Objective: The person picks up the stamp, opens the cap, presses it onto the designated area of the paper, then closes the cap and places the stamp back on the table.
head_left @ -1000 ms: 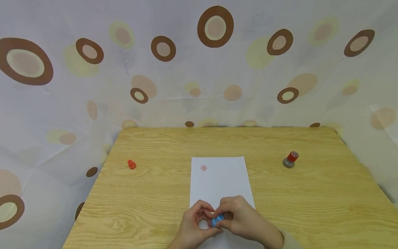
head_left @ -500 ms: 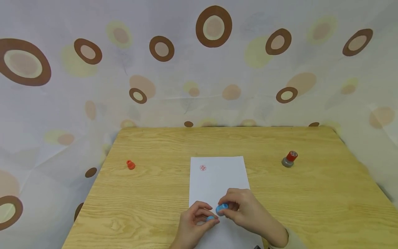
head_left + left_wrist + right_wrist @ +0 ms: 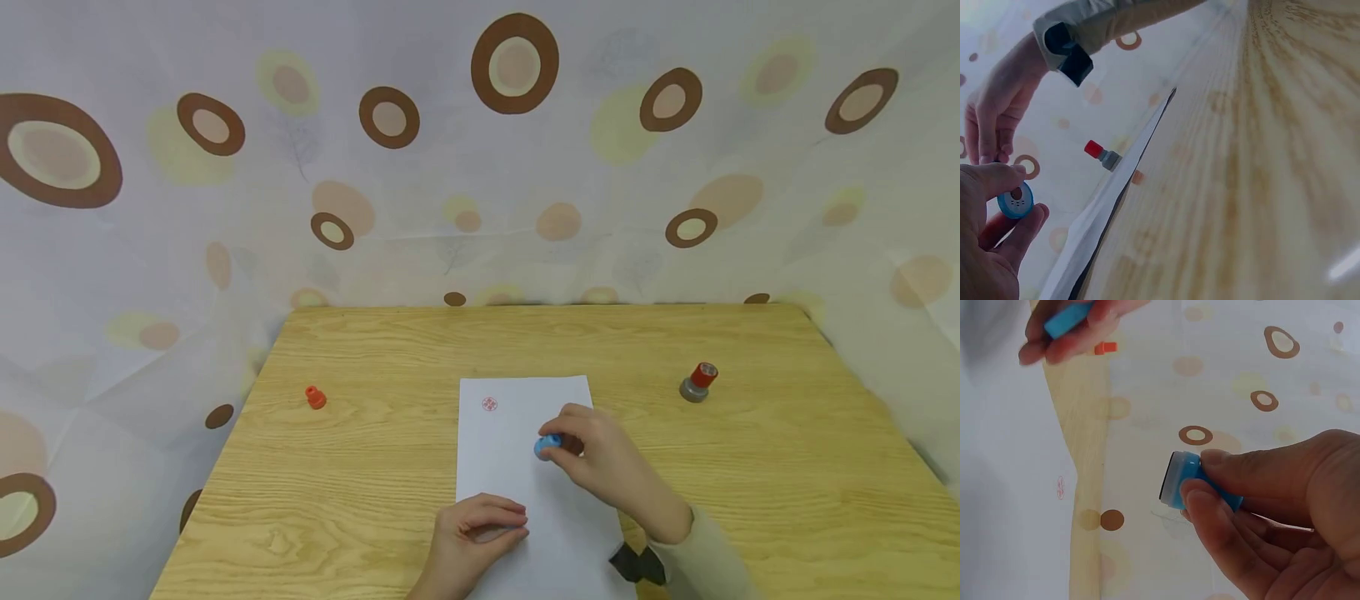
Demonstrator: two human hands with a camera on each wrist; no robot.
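My right hand [image 3: 600,458] pinches a blue stamp [image 3: 547,447] over the upper right half of a white sheet of paper [image 3: 487,467]. In the right wrist view the stamp [image 3: 1200,481] has its dark-edged face turned toward the paper, apart from it. Lower down, my left hand [image 3: 480,529] holds a round blue stamp cap [image 3: 1016,200] between thumb and fingers; in the head view the fingers mostly hide it. The right wrist view shows the cap [image 3: 1067,320] edge-on. A round red stamped mark [image 3: 490,404] is on the paper's upper left.
On the wooden table [image 3: 360,467], a small red stepped piece [image 3: 316,397] stands to the left. A red and grey stamp [image 3: 699,382] stands to the right. Behind the table hangs a patterned cloth [image 3: 450,183]. A black band [image 3: 637,564] is by the right sleeve.
Both hands were together on the blue stamp; the cap has come off it into the left hand. My right hand has carried the stamp forward over the paper. The left hand has barely moved.
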